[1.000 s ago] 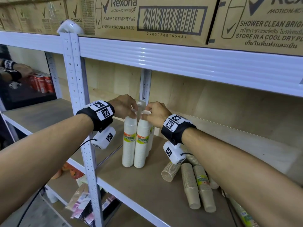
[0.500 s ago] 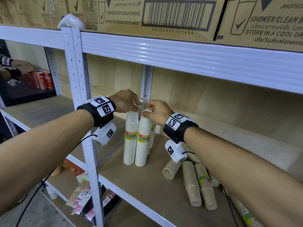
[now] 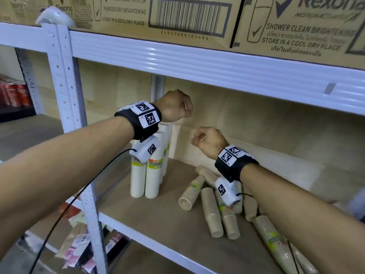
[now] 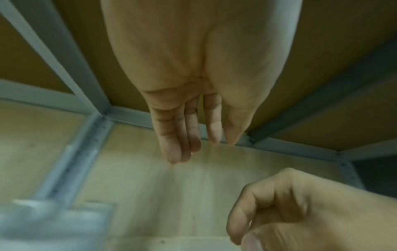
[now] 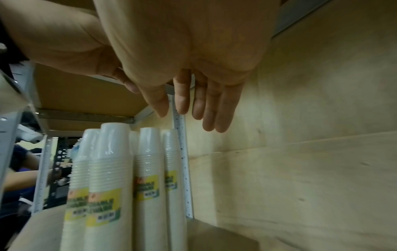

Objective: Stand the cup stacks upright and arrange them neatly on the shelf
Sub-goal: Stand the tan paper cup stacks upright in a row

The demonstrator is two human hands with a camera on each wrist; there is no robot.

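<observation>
White cup stacks (image 3: 152,175) stand upright with yellow-green labels; brown stacks (image 3: 213,212) lie right, apparently sleeved. Left hand (image 3: 173,106) and right hand (image 3: 210,140) hang loose-fingered, holding nothing.

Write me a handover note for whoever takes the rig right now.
Left hand: empty, fingers relaxed, above the white stacks.
Right hand: empty, beside it, touching nothing.
Done: white stacks stand upright, grouped at the left end of the shelf.
Left: brown stacks lie on their sides to the right; stand them up beside the white ones.

Head view looks down; wrist views close, upward.
</observation>
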